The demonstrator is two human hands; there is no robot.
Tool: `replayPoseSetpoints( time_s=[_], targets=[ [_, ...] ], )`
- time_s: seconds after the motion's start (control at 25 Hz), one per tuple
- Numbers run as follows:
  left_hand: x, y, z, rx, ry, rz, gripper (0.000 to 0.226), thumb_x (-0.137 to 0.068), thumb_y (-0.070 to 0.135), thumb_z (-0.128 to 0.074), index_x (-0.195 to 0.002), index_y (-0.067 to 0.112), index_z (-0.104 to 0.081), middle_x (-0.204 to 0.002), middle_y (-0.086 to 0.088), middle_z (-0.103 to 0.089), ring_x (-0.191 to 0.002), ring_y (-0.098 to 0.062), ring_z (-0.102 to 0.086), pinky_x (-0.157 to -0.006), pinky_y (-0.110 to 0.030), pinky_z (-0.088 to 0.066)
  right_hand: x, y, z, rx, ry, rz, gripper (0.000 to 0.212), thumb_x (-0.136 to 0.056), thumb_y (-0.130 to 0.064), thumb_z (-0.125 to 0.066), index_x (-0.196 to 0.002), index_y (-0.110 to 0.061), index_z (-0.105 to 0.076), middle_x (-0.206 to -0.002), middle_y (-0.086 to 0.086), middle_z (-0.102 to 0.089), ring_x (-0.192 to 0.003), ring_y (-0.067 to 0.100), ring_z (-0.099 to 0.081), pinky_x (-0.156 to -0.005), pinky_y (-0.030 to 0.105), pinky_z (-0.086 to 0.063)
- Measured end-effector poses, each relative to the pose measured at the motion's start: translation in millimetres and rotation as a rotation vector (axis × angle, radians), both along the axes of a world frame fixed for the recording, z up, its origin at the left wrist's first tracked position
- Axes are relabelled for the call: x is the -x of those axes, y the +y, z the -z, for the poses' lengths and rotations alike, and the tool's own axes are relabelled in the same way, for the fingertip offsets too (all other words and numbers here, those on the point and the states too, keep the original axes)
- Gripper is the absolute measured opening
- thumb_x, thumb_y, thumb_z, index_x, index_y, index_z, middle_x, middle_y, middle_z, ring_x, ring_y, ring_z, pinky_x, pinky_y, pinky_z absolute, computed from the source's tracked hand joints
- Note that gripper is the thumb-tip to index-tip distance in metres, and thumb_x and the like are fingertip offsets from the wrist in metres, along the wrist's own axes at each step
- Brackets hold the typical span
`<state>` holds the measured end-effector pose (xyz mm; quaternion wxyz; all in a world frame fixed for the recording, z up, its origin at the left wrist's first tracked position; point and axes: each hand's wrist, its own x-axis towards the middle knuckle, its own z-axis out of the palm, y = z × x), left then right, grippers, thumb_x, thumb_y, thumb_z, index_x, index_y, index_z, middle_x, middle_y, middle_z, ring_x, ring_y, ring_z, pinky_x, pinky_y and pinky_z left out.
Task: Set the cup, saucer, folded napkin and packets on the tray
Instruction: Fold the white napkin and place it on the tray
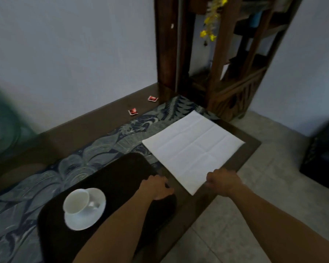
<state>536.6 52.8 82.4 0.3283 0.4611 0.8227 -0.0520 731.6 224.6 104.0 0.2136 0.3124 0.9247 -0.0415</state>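
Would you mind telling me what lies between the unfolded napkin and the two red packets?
In the head view, only patterned table runner separates napkin from packets.

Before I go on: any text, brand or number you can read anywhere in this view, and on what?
None can be read.
Two small red and white packets on the dark wooden table: print too blurred.
White cup, white saucer, unfolded white napkin: no markings visible.

No legible text, brand, no. or sign is found. Two red packets (132, 111) (153, 98) on the table edge bear printing, but it is too small and blurred to be read.
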Motion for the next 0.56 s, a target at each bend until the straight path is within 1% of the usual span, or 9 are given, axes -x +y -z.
replayPoseSetpoints(
  time_s=[0.08, 0.12, 0.2, 0.28, 0.4, 0.56],
  targets=[
    [-25, 23, 8, 0.010, -0.050, -0.021, 0.061, -0.081, 0.066, -0.044, -0.127, 0.027, -0.054, -0.135, -0.008, -0.052, -0.120, -0.033, -0.050, -0.099, -0.047, -0.043, -36, 27, -2, -0.009, 0.006, 0.023, 0.038, -0.093, -0.051, -0.044, -0.118, -0.026, -0.058, -0.124, 0.005, -0.058, -0.118, 0.025, -0.052, -0.098, 0.043, -0.039],
    [-37, 34, 12, 0.019, -0.068, -0.030, 0.060, -0.081, 0.064, -0.045, -0.127, 0.026, -0.055, -0.136, -0.007, -0.053, -0.121, -0.032, -0.051, -0.099, -0.045, -0.043, -52, 40, -4, -0.015, 0.009, 0.031, 0.037, -0.093, -0.051, -0.045, -0.119, -0.027, -0.058, -0.125, 0.005, -0.058, -0.119, 0.025, -0.051, -0.098, 0.043, -0.038],
    [-55, 54, 23, 0.038, -0.078, -0.071, 0.065, -0.082, 0.064, -0.047, -0.134, 0.025, -0.051, -0.143, -0.006, -0.048, -0.127, -0.030, -0.047, -0.104, -0.042, -0.040, -81, 64, -6, -0.013, 0.015, 0.044, 0.038, -0.094, -0.050, -0.044, -0.122, -0.027, -0.057, -0.128, 0.005, -0.056, -0.121, 0.025, -0.050, -0.099, 0.042, -0.037],
    [-70, 69, 30, 0.029, -0.069, -0.123, 0.070, -0.081, 0.067, -0.050, -0.139, 0.027, -0.045, -0.144, -0.004, -0.045, -0.129, -0.026, -0.043, -0.107, -0.040, -0.037, -103, 84, -4, -0.006, 0.029, 0.052, 0.037, -0.095, -0.048, -0.044, -0.123, -0.027, -0.056, -0.129, 0.003, -0.056, -0.121, 0.024, -0.049, -0.101, 0.042, -0.036],
    [-81, 84, 40, 0.001, -0.041, -0.153, 0.068, -0.081, 0.067, -0.054, -0.137, 0.029, -0.046, -0.140, -0.003, -0.047, -0.125, -0.023, -0.046, -0.103, -0.037, -0.040, -122, 107, 1, 0.010, 0.049, 0.069, 0.038, -0.094, -0.049, -0.045, -0.124, -0.029, -0.057, -0.127, 0.001, -0.057, -0.120, 0.022, -0.050, -0.100, 0.041, -0.036],
    [-79, 93, 54, 0.034, 0.003, -0.148, 0.066, -0.081, 0.063, -0.059, -0.135, 0.028, -0.046, -0.136, -0.003, -0.049, -0.122, -0.023, -0.048, -0.100, -0.039, -0.043, -122, 129, 16, 0.062, 0.069, 0.050, 0.039, -0.093, -0.049, -0.048, -0.125, -0.028, -0.055, -0.130, 0.001, -0.055, -0.121, 0.022, -0.049, -0.100, 0.041, -0.035]
  ],
)
